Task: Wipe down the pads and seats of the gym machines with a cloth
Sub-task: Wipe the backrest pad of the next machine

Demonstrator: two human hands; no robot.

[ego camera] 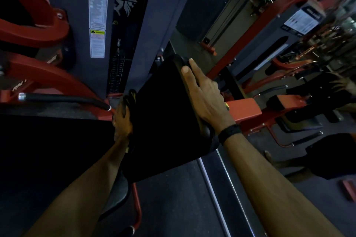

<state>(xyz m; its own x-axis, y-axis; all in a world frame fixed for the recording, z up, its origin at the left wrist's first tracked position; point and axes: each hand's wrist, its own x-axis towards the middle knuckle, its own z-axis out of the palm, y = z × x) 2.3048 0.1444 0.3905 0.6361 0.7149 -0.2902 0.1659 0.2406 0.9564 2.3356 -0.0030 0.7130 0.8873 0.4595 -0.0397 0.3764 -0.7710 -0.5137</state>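
One pad (163, 117), black, upholstered, broad and roughly rectangular with rounded corners, mounted tilted on a red-framed gym machine. Handling, by judgement: padded and slightly yielding under pressure, smooth vinyl-like skin likely slippery when damp, fixed to its frame so it takes a firm wipe without shifting; best steadied at its long edges.

Cloth (129, 99): dark, bunched, soft and light, at the pad's left edge near its upper end; colour hard to tell in the dim light.

Left hand (121, 119): at the pad's left edge, fingers curled round the cloth.

Right hand (204, 96): lying along the pad's right edge, fingers straight and flat on the rim, thumb on the face; a dark wristband (230, 132) below it. The two hands sit well apart, one on each side of the pad.

Behind the pad: grey weight-stack housing (77, 25) with white label (97, 21). Left of the pad: black-gripped handle (63, 99). Right of the pad: further red machines, blurred.
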